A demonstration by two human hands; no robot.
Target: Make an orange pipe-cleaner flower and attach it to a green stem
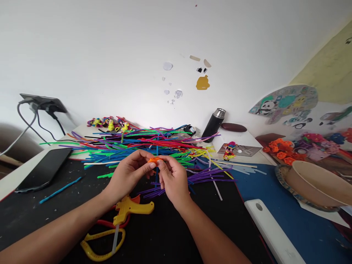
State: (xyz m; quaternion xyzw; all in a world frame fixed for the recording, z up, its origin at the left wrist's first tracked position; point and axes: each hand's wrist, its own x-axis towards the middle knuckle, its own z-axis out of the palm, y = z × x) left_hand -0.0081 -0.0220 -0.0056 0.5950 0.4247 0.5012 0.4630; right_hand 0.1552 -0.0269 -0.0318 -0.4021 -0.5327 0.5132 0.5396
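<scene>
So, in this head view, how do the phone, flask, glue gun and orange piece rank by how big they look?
1. Phone
2. Flask and glue gun: too alike to rank
3. Orange piece

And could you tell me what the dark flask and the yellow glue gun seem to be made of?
Flask: probably metal with a matte black coating, as its top shines silver. Glue gun: apparently hard plastic, smooth, with a moulded-looking body.

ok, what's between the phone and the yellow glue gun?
Between the phone and glue gun, a blue fuzzy stem lies on the black mat; nearer the gun, the left forearm crosses above. Head view shows it.
</scene>
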